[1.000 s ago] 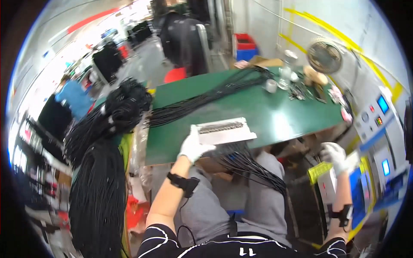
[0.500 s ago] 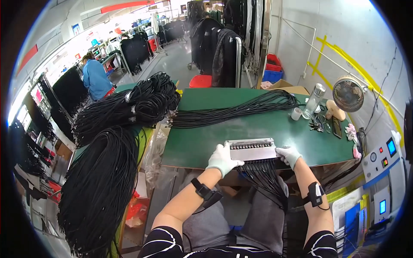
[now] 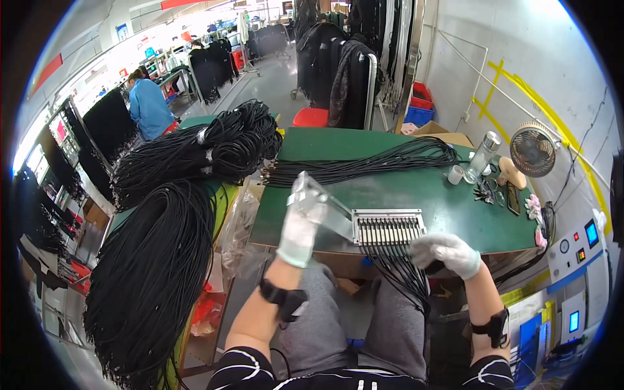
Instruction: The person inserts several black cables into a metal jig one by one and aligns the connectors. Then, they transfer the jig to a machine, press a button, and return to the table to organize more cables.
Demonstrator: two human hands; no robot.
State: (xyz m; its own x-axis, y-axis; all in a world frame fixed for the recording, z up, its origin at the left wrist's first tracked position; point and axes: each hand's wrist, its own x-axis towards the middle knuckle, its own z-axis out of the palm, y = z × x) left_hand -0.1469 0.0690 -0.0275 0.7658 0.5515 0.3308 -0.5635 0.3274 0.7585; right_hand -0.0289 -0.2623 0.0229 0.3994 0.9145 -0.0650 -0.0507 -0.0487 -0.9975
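My left hand (image 3: 301, 233), in a white glove, is closed on a shiny metal cover plate (image 3: 337, 220), tilted up off the left side of a metal fixture (image 3: 389, 212). The fixture lies at the table's near edge. A row of black cable ends (image 3: 390, 231) sits side by side in its slots. Their black cables (image 3: 403, 276) hang over the edge toward my lap. My gloved right hand (image 3: 455, 255) hovers by the fixture's right corner, fingers loosely bent and apart from the thumb. Nothing shows in it.
Black cable bundles (image 3: 153, 273) heap up at the left. Another long bundle (image 3: 364, 166) lies across the back of the green table (image 3: 312, 140). At the right are a glass bottle (image 3: 482, 156), a white cup (image 3: 455, 174), a fan (image 3: 533, 149) and a control box (image 3: 575, 244). One person (image 3: 149, 107) sits far left.
The plate has come off the top of the fixture and moved left and up in my left hand, baring the cable ends. My right hand has left the fixture's side.
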